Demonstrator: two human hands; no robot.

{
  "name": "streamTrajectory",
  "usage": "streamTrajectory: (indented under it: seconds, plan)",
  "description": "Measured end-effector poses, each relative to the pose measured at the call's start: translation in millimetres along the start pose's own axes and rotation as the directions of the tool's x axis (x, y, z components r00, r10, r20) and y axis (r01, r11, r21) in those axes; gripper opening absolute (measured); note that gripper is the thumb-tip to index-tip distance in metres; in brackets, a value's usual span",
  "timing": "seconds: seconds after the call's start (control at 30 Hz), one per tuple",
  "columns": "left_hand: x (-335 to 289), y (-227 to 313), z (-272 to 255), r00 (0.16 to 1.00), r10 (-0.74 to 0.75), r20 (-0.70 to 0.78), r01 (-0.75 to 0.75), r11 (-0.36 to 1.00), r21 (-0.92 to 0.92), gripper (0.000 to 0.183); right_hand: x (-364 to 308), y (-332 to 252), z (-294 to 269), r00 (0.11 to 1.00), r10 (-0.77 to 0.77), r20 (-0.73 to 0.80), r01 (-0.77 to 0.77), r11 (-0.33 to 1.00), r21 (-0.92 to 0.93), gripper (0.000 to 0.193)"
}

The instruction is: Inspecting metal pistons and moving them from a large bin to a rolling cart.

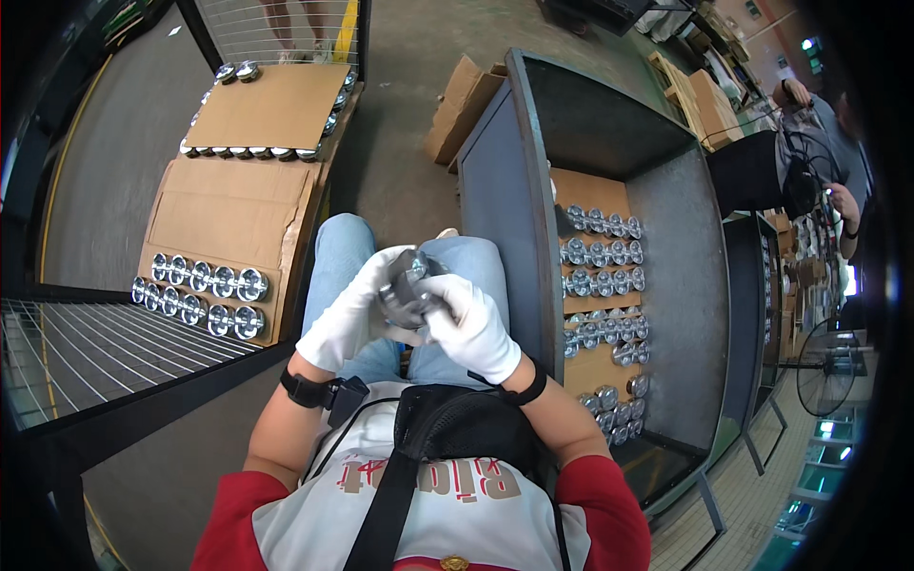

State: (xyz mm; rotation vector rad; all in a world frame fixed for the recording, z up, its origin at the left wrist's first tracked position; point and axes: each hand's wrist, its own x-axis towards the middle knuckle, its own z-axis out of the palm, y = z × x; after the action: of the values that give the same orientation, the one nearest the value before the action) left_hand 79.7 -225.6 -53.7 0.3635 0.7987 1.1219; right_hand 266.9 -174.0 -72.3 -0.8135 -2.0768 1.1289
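A shiny round metal part (407, 293) is held in both white-gloved hands above the lap, between the knees of the blue jeans (471, 257). By the grip of the left hand (354, 312) the part is clasped from its left side, while by the grip of the right hand (476, 331) it is held closely from the right, the fingers bent against it; its finer details are blurred. A dark band (305, 388) is worn on the left wrist, and another on the right. To the left, a lower cardboard sheet (228, 209) is carried on a rack with wire mesh sides (114, 352), and two rows of similar metal pieces (251, 284) are lined up along its near end. Farther off, an upper cardboard sheet (271, 107) is laid over more such pieces, which are seen jutting out along its edges. To the right, a deep grey bin (497, 181) is placed, in which several rows of shiny pieces (598, 254) are set on cardboard. A cardboard box (462, 109) is seen beside the bin's far end. Beyond the bin, another person (752, 176) and a standing fan (826, 366) are seen.
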Motion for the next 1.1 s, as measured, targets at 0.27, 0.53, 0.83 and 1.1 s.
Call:
streamTrajectory:
  seconds: [0.27,0.53,0.83,1.1]
  plan:
    - [12,-14,-26,0.947,0.233,0.222,-0.063,0.811,-0.582,0.062,14,-22,-15,0.967,-0.168,-0.190,0.165,0.986,-0.028,0.052]
    - [1,-15,-40,0.969,0.239,0.069,-0.181,0.867,-0.465,0.072,13,3,-15,0.994,0.072,-0.080,-0.070,0.997,0.025,0.047]
    - [50,-5,-161,0.850,0.159,-0.503,-0.421,0.779,-0.465,0.054,30,-1,-65,0.858,0.359,-0.368,-0.333,0.933,0.135,0.043]
    - [95,-18,-348,0.494,-0.054,-0.868,-0.431,0.852,-0.298,0.047,20,36,-93,0.933,0.319,-0.165,-0.359,0.825,-0.436,0.042]
